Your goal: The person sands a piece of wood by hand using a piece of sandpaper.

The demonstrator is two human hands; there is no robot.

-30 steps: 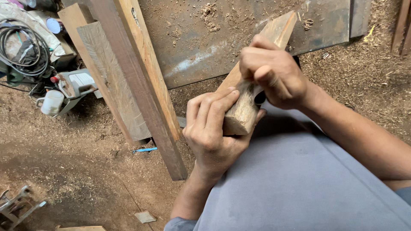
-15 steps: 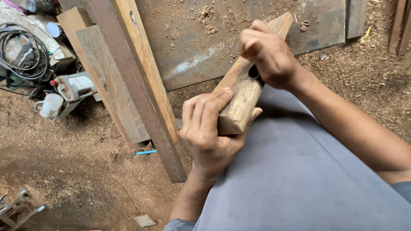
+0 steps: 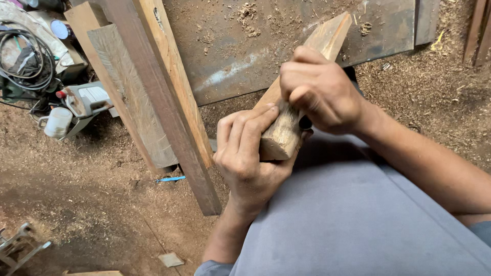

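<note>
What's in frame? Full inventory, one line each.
wood block: 1, tan, centre, held at an angle over the lap
planks: about four, brown and tan, leaning left of centre
board: 1, dark brown, flat, top centre, wood chips on it
cable coil: 1, black, top left
power tool: 1, grey with red part, left on the ground
mug: 1, white, left beside the tool
blue item: 1, thin, at the foot of the planks
sawdust ground: brown, all around
grey cloth: over the lap, lower right
left hand: grips the block's near end
right hand: fist on top of the block; whether it holds a tool I cannot tell
</note>
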